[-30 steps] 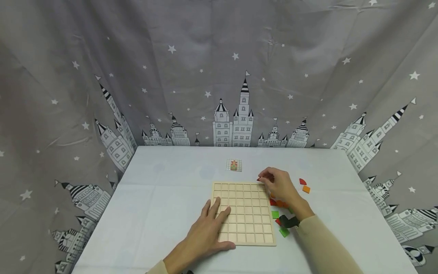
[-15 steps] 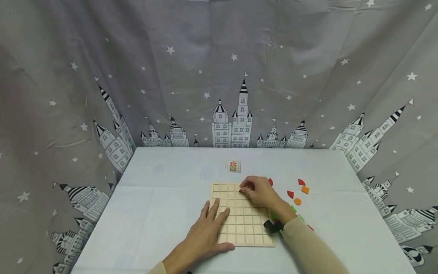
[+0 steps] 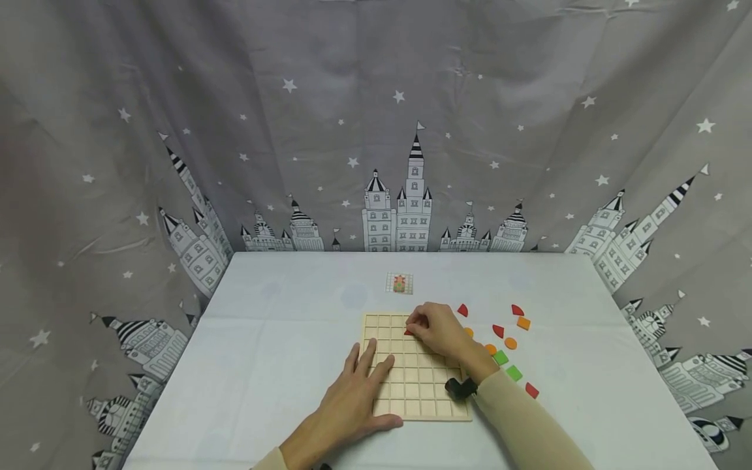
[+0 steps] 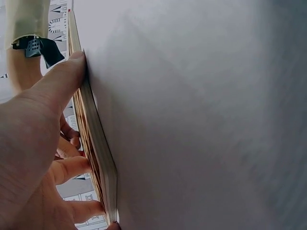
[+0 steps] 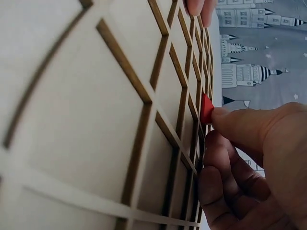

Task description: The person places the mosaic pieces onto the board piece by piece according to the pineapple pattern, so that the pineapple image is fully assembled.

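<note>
A pale wooden board with a grid of square recesses (image 3: 420, 391) lies on the white table. My left hand (image 3: 352, 397) rests on its left side with fingers spread; in the left wrist view, the thumb (image 4: 72, 69) lies along the board's near edge. Over the upper middle of the board, my right hand (image 3: 439, 331) pinches a small red piece (image 5: 206, 109) between thumb and finger. That piece meets the grid in the right wrist view. Whether it sits fully inside a recess, I cannot tell. The right hand and wrist cover part of the board's right side.
Loose flat pieces lie right of the board: red quarter-circles (image 3: 517, 309), orange circles (image 3: 510, 343), an orange square (image 3: 523, 322) and green squares (image 3: 514, 373). Behind the board is a small picture card (image 3: 399, 283). A grey castle-print curtain (image 3: 329, 130) hangs at the table's back.
My right hand has carried the red piece leftward from beyond the board's upper right corner onto its upper rows, uncovering loose pieces. The left hand stays in place.
</note>
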`<state>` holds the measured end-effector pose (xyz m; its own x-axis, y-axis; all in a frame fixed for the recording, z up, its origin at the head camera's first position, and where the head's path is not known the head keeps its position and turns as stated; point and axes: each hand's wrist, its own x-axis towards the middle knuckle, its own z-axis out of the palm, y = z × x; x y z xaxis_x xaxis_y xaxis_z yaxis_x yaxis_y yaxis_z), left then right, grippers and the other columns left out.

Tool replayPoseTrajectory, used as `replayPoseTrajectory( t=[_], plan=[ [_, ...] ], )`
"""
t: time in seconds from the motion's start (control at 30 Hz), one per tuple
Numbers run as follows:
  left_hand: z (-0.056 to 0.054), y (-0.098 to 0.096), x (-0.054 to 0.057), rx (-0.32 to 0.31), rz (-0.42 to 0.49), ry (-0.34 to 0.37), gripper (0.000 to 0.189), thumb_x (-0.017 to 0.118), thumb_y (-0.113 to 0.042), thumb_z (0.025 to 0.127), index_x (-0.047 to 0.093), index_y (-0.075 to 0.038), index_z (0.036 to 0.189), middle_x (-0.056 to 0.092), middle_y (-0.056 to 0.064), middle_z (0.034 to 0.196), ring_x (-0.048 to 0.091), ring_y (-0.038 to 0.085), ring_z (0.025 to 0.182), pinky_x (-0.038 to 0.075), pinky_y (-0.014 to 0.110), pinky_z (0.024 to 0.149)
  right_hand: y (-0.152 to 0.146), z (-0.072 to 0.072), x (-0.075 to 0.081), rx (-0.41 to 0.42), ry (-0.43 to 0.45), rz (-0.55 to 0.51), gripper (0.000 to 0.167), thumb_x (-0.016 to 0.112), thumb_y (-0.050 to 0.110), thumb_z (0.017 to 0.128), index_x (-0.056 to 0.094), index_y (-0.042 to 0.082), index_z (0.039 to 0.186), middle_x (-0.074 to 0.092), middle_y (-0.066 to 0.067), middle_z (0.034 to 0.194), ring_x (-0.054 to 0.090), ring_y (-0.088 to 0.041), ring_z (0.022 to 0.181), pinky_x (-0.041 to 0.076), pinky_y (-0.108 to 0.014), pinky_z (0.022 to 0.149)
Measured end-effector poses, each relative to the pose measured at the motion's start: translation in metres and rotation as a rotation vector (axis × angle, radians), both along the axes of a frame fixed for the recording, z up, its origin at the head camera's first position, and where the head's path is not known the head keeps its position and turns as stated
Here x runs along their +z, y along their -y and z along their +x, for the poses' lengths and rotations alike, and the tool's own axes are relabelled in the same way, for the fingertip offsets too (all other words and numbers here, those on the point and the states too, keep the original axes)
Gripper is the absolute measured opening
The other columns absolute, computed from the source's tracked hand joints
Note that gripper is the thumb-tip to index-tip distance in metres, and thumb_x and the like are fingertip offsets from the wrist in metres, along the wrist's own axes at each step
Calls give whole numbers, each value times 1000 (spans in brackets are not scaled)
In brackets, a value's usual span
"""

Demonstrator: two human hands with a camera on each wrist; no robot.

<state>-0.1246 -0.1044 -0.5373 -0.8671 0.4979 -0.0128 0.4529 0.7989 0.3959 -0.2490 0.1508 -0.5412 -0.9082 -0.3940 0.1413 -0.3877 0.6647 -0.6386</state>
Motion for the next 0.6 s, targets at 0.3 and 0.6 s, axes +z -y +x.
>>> replayPoseTrajectory(
  t=[0.3, 0.6],
  plan=[
    [-1, 0, 0, 4, -12, 6, 114, 92, -75, 88, 53, -13, 175, 32, 35, 187, 37, 72, 166, 65, 72, 109, 1, 7, 2, -4, -13, 29, 5, 89, 14, 104, 92, 15, 100, 74, 4, 90, 57, -3, 78, 50, -20, 71],
    [0, 0, -1, 9, -16, 18, 115, 92, -76, 87, 52, -14, 176, 30, 34, 188, 35, 71, 167, 63, 72, 112, 0, 13, 2, -4, -66, 39, 9, 93, 14, 99, 92, 15, 90, 75, 4, 87, 57, -3, 77, 50, -21, 70]
  ],
)
